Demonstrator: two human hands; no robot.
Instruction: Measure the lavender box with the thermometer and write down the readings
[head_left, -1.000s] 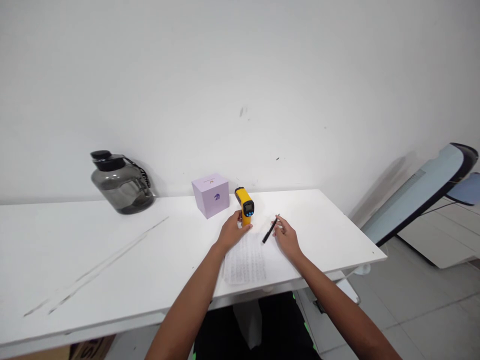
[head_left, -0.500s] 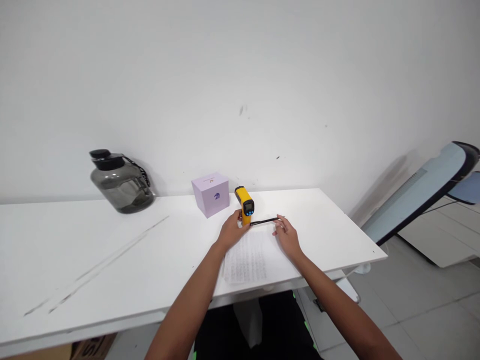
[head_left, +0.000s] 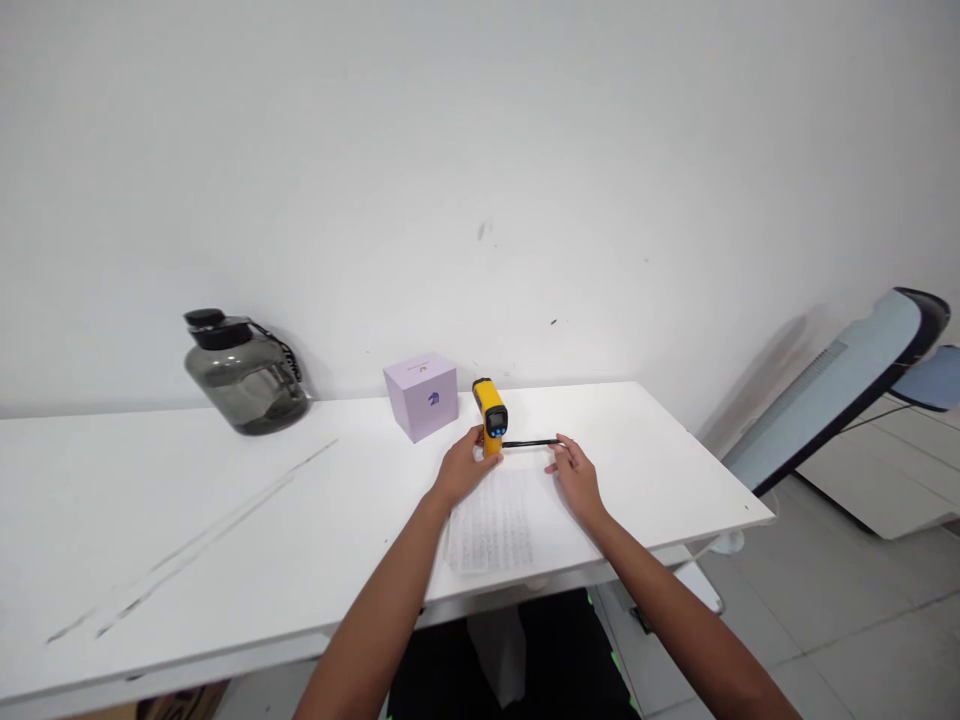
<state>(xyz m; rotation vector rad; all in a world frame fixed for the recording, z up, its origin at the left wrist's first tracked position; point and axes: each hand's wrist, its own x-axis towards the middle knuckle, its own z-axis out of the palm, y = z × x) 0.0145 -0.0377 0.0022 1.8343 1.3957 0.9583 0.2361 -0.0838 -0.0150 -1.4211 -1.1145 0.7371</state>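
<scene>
A yellow and black infrared thermometer (head_left: 491,405) stands upright on the table, its small screen and blue buttons facing me. My left hand (head_left: 461,468) is closed around the lower part of its handle. My right hand (head_left: 577,478) pinches the right end of a thin black pen (head_left: 529,443), which lies level and reaches left to the thermometer's handle. Whether the pen's left tip touches the handle or my left fingers, I cannot tell. Below both hands lies a sheet of paper (head_left: 491,530) covered with rows of writing, too blurred to read.
On the white table (head_left: 225,540), a lilac box (head_left: 424,400) stands left of the thermometer, near the wall. Farther left is a large grey translucent water jug (head_left: 251,380) with a black lid. A pale-blue panel with a dark frame (head_left: 840,380) leans beyond the table's right edge.
The view has shifted slightly. The pen has turned a little and lies more level. Both hands keep nearly the same places and grips.
</scene>
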